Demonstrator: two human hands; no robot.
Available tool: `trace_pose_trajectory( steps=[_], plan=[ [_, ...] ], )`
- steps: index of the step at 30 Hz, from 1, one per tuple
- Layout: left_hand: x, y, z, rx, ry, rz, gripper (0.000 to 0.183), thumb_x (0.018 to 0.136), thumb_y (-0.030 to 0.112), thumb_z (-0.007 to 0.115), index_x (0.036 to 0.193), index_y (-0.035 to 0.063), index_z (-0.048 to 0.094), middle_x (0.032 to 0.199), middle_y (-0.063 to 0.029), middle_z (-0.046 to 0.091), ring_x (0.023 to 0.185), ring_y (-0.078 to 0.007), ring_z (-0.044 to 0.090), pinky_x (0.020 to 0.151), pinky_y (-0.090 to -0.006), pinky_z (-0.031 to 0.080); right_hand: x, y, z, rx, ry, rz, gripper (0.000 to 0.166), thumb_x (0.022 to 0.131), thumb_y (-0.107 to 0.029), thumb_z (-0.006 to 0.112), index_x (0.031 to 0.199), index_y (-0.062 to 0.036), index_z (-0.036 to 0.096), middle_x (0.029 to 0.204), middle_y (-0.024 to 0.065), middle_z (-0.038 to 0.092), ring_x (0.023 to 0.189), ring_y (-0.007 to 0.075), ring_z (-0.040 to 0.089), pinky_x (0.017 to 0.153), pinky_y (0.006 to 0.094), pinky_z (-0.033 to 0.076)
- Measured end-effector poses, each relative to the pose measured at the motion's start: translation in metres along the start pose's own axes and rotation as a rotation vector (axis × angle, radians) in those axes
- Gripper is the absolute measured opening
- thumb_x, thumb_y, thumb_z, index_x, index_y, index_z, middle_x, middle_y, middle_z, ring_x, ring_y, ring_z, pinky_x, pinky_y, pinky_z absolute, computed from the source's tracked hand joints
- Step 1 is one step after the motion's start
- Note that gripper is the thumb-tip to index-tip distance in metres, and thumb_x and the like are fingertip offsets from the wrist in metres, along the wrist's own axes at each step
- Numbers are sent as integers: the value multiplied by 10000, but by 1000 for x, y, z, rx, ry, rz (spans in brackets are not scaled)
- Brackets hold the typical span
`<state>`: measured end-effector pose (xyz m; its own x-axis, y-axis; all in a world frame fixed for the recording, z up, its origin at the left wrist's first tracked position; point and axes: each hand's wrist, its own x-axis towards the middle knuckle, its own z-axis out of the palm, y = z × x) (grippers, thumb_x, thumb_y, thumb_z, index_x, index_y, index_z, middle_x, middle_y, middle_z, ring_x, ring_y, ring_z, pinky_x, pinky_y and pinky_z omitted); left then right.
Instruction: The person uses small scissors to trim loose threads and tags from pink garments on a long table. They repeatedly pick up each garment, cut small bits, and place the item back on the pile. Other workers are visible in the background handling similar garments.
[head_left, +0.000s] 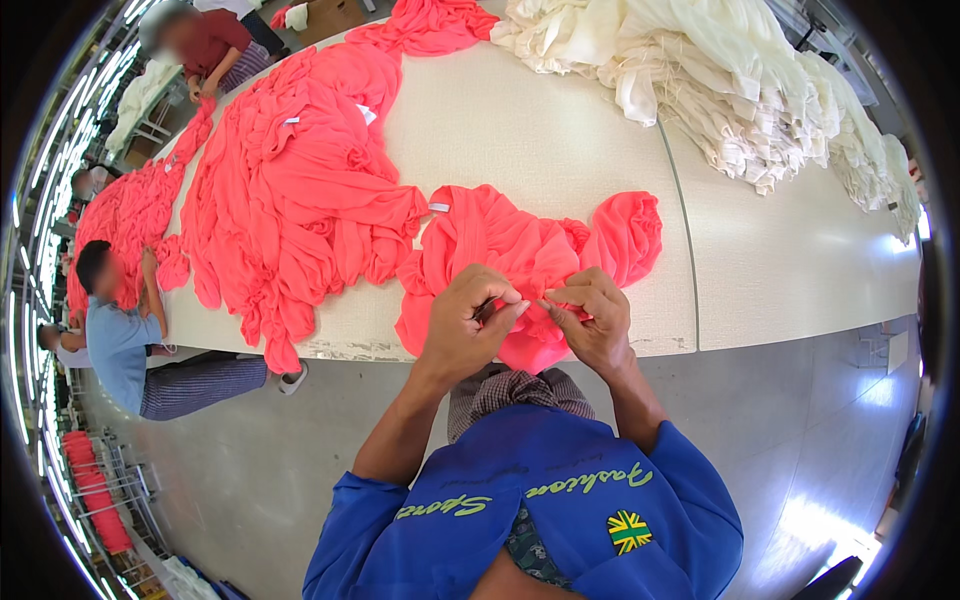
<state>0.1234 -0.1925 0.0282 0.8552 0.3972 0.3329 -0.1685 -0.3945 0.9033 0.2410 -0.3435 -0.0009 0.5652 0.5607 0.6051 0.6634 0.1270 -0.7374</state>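
A coral garment of thin, gathered fabric (502, 240) lies bunched on the table's near edge, with a white label at its upper left. Over its near part, my left hand (469, 319) pinches thumb against forefinger. A small dark tool (486, 309), perhaps thread snips, shows inside that hand's curled fingers. My right hand (596, 319) pinches a bit of the same garment just to the right. The fingertips of both hands are close together. Whatever fine edge or thread lies between them is too small to make out.
A large heap of coral garments (300, 180) covers the table (517, 112) on the left. White garments (720, 97) are piled at the far right. A seam crosses the tabletop. Co-workers (124, 330) stand along the left side, handling coral cloth. A rack with coral fabric (97, 491) stands lower left.
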Motion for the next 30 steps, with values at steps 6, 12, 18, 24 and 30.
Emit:
trace_pose_trajectory(
  steps=[6, 12, 18, 24, 30],
  plan=[
    [-9, -11, 3, -13, -13, -102, 120, 802, -9, 701, 859, 50, 613, 795, 15, 566, 561, -19, 387, 501, -195, 326, 0, 2, -1, -30, -7, -36, 233, 686, 42, 744, 881, -76, 696, 790, 66, 569, 665, 185, 555, 539, 292, 427],
    [-7, 3, 3, -66, -137, -317, 302, 844, 117, 706, 1102, 35, 572, 896, 10, 561, 655, -29, 434, 584, -188, 376, -1, 2, -1, -20, -52, -82, 237, 682, 76, 718, 864, -68, 674, 863, 92, 612, 684, 210, 599, 553, 298, 461],
    [-24, -7, 12, -202, -176, -272, 473, 880, 161, 677, 1254, 20, 425, 948, -19, 543, 809, -58, 452, 718, -206, 398, -3, 4, 2, 8, 7, -67, 287, 693, 117, 687, 928, -41, 638, 866, 118, 621, 724, 245, 623, 615, 314, 494],
    [-35, -14, 14, -272, -120, -359, 305, 881, 83, 660, 1135, 30, 500, 914, -3, 524, 794, -52, 459, 709, -204, 404, -2, 3, 1, -72, -19, 27, 268, 714, 72, 711, 958, -21, 652, 875, 130, 629, 763, 263, 624, 655, 321, 516],
    [-34, -11, 18, -225, -13, -280, 293, 847, 48, 693, 1098, 25, 542, 866, 12, 518, 773, -49, 472, 690, -193, 406, 0, -2, 1, -68, 46, 96, 215, 761, 64, 696, 956, -7, 643, 924, 133, 628, 778, 228, 628, 688, 298, 524]
  ],
)
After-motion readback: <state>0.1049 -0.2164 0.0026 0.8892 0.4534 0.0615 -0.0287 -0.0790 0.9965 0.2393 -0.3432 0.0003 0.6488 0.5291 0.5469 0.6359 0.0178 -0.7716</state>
